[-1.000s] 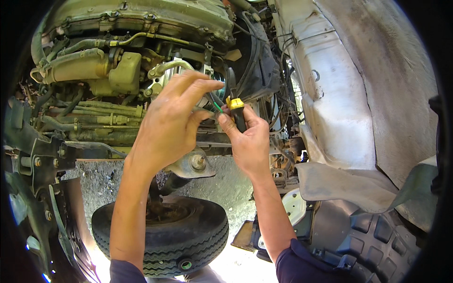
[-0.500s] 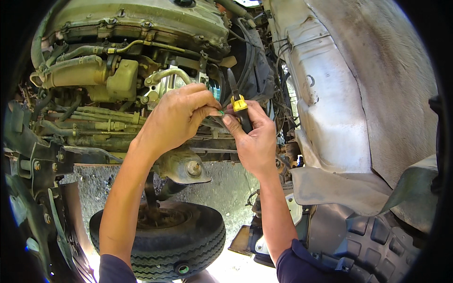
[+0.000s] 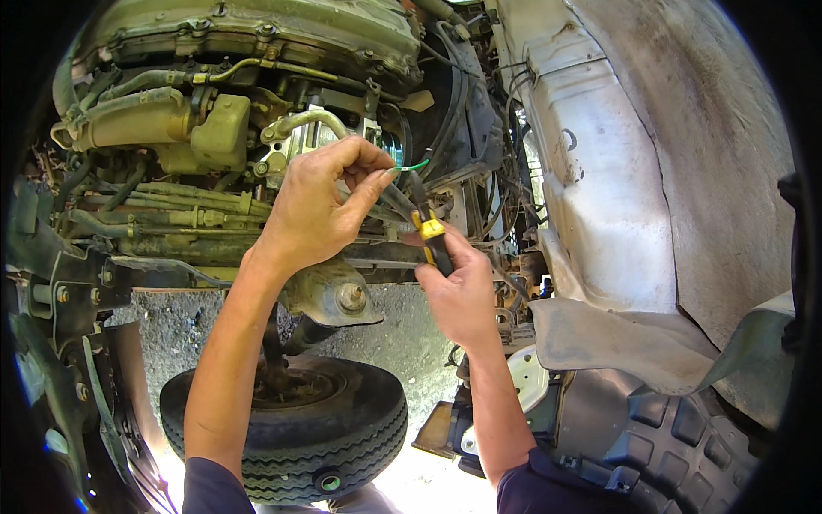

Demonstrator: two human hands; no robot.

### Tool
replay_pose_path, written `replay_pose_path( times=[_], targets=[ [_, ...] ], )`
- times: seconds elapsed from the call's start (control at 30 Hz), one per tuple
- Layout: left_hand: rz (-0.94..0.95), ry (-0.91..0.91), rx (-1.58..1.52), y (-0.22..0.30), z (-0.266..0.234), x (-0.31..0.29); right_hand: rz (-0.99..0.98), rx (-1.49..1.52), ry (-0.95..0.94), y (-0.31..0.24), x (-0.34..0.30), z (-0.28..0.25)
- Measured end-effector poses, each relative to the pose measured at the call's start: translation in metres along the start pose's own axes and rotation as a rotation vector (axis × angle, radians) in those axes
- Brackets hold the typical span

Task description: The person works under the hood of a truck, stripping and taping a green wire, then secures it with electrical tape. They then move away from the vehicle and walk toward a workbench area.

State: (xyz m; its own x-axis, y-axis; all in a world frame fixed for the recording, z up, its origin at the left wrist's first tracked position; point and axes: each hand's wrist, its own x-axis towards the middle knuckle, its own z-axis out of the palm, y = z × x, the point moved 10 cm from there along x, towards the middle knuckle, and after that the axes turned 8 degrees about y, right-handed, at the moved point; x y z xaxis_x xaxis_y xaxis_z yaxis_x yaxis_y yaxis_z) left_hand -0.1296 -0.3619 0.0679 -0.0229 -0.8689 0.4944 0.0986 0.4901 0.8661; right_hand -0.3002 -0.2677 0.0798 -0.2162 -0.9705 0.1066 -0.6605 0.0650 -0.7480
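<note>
My left hand [image 3: 321, 201] is raised in front of the engine, thumb and forefinger pinched on a thin green wire [image 3: 414, 167]. The wire's free end sticks out to the right of the fingertips and curves slightly upward. My right hand [image 3: 467, 295] is closed round the yellow-and-black handles of a pair of pliers [image 3: 431, 230]. Their long dark jaws point up and left, spread apart, with one tip just under the wire. Whether the jaws touch the wire I cannot tell.
Behind my hands is a dusty engine [image 3: 171, 128] with pipes and hoses. A metal bracket with a bolt [image 3: 351, 297] lies below my left wrist. A tyre [image 3: 325, 437] stands lower down. To the right is a bare metal panel [image 3: 616, 188] with a torn, curling cover [image 3: 625, 343].
My right hand has moved down, and the pliers' jaws have dropped from above the fingers to just under the wire. My left hand has risen slightly, and more green wire shows.
</note>
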Motion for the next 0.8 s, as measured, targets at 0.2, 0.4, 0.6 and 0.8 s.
replay_pose_path(
  times=[0.2,0.4,0.6,0.8],
  targets=[
    [-0.028,-0.001,0.009,-0.004,-0.001,-0.003,-0.027,0.040,-0.029,-0.006,0.006,0.011],
    [0.000,-0.037,0.063,-0.002,-0.004,-0.003,-0.046,-0.007,-0.033,-0.008,0.003,0.008],
    [0.034,-0.016,0.061,0.003,-0.007,-0.001,-0.105,-0.028,-0.046,-0.014,0.005,0.007],
    [-0.005,-0.091,0.063,0.001,-0.003,-0.004,-0.091,0.001,-0.039,-0.014,0.003,0.007]
  ],
)
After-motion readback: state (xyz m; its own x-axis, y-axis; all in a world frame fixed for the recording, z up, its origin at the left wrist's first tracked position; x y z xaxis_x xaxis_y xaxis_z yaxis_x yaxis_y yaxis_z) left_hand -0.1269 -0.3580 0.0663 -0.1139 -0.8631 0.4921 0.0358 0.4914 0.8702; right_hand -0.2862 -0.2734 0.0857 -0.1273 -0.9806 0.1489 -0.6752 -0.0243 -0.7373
